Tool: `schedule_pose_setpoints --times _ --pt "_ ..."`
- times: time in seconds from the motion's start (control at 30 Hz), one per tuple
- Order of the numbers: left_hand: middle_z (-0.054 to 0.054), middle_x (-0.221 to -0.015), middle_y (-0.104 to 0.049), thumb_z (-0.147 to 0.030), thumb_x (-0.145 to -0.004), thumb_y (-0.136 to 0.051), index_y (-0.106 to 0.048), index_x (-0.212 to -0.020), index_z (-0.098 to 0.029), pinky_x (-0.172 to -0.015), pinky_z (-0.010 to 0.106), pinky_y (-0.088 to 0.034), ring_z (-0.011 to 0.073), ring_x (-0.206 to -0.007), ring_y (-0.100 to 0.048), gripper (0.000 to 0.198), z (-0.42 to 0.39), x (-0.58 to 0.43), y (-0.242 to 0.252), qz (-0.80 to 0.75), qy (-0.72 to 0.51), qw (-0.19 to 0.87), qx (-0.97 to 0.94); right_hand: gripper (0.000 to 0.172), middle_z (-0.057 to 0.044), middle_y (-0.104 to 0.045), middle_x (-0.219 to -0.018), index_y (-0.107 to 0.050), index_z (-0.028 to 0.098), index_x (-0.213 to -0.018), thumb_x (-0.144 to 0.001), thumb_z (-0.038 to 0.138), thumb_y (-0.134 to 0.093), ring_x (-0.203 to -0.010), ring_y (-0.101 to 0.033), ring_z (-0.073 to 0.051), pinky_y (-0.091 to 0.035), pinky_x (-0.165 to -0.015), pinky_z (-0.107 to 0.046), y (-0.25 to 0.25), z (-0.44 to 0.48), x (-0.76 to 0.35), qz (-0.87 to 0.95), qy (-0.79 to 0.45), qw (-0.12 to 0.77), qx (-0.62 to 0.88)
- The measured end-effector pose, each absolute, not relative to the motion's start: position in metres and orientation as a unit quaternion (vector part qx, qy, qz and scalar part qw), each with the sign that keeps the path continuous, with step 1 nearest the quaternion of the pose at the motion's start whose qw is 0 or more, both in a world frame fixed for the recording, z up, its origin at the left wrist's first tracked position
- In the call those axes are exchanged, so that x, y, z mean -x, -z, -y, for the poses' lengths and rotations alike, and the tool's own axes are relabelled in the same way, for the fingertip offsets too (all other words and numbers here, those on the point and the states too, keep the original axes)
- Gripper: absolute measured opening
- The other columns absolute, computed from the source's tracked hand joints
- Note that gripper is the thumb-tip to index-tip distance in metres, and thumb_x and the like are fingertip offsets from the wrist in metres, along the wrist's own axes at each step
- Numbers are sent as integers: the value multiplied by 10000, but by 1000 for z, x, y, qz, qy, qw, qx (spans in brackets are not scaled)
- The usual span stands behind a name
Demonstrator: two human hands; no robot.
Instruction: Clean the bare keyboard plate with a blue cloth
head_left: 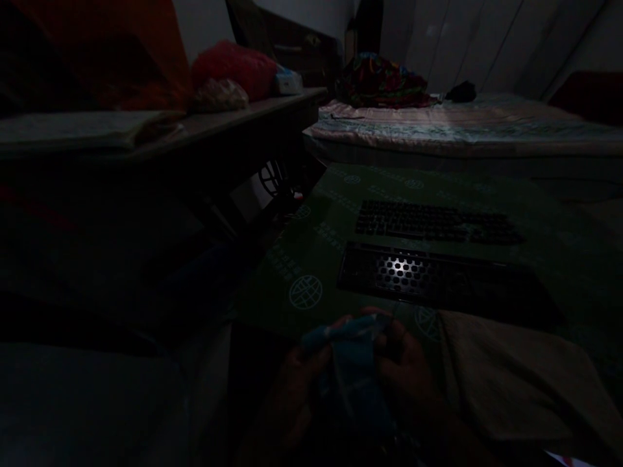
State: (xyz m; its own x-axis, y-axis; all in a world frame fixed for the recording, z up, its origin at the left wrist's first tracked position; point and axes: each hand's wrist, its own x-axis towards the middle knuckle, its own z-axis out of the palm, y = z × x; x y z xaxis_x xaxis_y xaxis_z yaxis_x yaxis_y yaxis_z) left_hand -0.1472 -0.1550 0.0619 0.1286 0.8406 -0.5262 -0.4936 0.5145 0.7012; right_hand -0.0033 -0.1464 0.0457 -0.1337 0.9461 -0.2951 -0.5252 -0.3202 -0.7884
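The scene is very dark. Low in the middle of the view, my left hand (296, 389) and my right hand (409, 373) both close on a blue piece of cloth (353, 363) bunched between them. The fingers curl round its upper edge. Just beyond the hands lies a green printed mat (302, 259). On the mat sit a black perforated tray (428, 275) and, behind it, a black keyboard-like grid of keys (433, 222).
A tan folded cloth (511, 376) lies to the right of my hands. A dark table (195, 130) at the left carries a red bag (233, 68) and papers. A mattress (462, 126) with a colourful bundle (382, 81) lies at the back.
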Motion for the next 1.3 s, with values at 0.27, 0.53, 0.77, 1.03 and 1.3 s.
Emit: schedule_pose_setpoints --times 0.27,0.53,0.77,1.03,1.3 --pt "49 -664 -713 -259 -655 -777 -708 -850 -141 -565 233 -514 169 -582 -666 238 153 143 -53 -486 -448 734 -155 359 -5 -697 -810 -656 227 -961 -614 143 -692 -737 -657 -166 -512 -652 -247 -38 151 -9 338 -667 495 443" --pt "74 -827 -737 -194 -607 -794 -700 -844 -133 -746 301 -535 219 -744 -694 263 150 138 -50 -490 -484 712 -138 542 4 -696 -762 -611 223 -1104 -580 183 -743 -689 -655 -179 -514 -638 -280 -36 148 -11 313 -671 496 454" --pt "77 -859 -736 -247 -613 -808 -697 -856 -145 -818 330 -521 253 -872 -680 286 148 136 -49 -468 -514 709 -117 669 -21 -731 -817 -583 220 -1144 -512 152 -794 -723 -682 -218 -540 -657 -327 -35 142 -12 259 -698 473 472" --pt "30 -809 -731 -182 -651 -776 -687 -862 -170 -728 275 -536 180 -715 -683 230 150 137 -34 -436 -520 729 -94 514 -26 -737 -873 -685 222 -1001 -505 122 -775 -801 -682 -226 -537 -739 -343 -40 142 -13 288 -676 481 478" --pt "26 -744 -722 -263 -666 -770 -692 -856 -168 -766 291 -541 192 -739 -687 226 155 138 -30 -415 -514 742 -112 321 -29 -737 -792 -729 224 -849 -540 258 -808 -742 -673 -206 -530 -660 -295 -40 145 -15 287 -667 526 444"
